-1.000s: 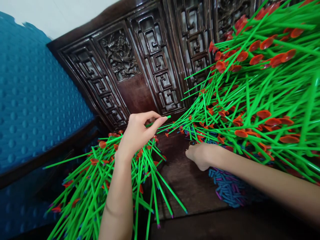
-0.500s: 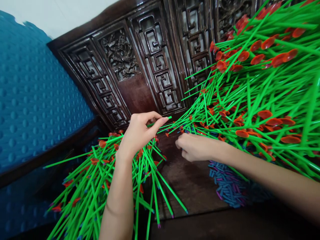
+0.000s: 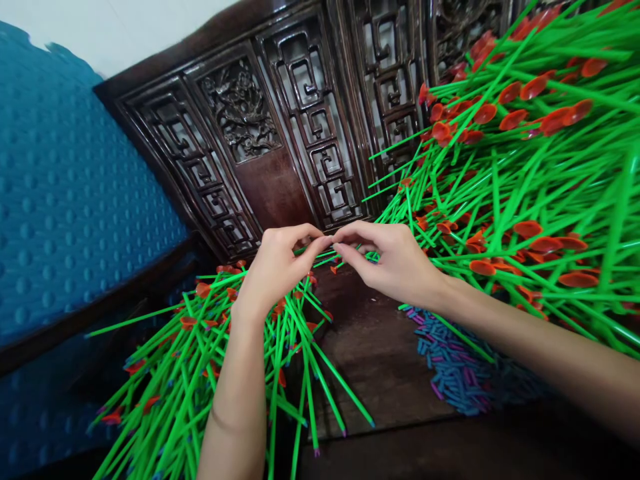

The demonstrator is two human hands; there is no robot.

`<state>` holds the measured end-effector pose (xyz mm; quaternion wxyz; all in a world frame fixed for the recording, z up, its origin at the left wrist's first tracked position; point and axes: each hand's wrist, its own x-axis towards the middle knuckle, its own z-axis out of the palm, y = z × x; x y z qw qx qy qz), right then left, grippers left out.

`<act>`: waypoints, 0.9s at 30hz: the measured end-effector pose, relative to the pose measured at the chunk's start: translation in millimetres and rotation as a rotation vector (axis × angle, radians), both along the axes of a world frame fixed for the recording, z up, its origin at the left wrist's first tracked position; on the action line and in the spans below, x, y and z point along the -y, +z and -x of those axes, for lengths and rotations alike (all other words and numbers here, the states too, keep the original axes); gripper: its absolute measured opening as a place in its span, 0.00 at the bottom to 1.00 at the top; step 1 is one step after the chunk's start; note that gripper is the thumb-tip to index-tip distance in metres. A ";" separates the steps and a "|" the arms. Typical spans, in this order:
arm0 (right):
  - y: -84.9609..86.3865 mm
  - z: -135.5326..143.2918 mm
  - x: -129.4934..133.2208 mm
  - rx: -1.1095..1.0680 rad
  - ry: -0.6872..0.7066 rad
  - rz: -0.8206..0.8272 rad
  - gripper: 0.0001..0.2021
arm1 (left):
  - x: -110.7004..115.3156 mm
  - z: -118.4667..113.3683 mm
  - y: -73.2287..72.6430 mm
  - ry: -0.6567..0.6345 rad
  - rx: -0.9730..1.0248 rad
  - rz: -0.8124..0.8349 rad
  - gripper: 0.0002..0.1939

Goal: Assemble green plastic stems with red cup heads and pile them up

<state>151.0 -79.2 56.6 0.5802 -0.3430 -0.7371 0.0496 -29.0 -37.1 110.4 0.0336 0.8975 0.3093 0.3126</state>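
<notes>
My left hand (image 3: 280, 267) pinches a green stick whose end is now hidden between the fingertips; a bit of green shows behind the thumb. My right hand (image 3: 387, 260) is closed in a pinch, its fingertips meeting those of my left hand; whatever it holds is hidden. Under my left forearm lies a pile of green sticks (image 3: 195, 367) with red-orange cups and small blue or purple ends. A larger heap of green sticks (image 3: 555, 180) with red-orange cups fills the right side. Small blue and purple pieces (image 3: 457, 367) lie below my right forearm.
Behind the hands stands a dark carved wooden backrest (image 3: 275, 183). The dark wooden seat (image 3: 370, 373) lies between the two stick piles. A blue studded mat (image 3: 75, 180) rises at the left, and a white wall (image 3: 145, 27) shows above.
My right hand has moved up and left from near the small pieces to my left fingertips. The green stick end, visible earlier, is now covered. My left hand has stayed in place.
</notes>
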 end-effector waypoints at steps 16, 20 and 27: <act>-1.2 -0.7 -4.5 -0.187 -0.049 0.007 0.04 | 0.7 -0.3 0.1 -0.029 0.029 -0.027 0.11; -2.1 -1.0 -6.0 -0.241 -0.045 -0.001 0.04 | 0.1 -0.1 0.3 -0.015 0.038 -0.033 0.11; -2.2 0.0 -5.0 -0.215 0.032 0.063 0.04 | 2.4 -0.4 1.3 -0.041 0.047 -0.032 0.09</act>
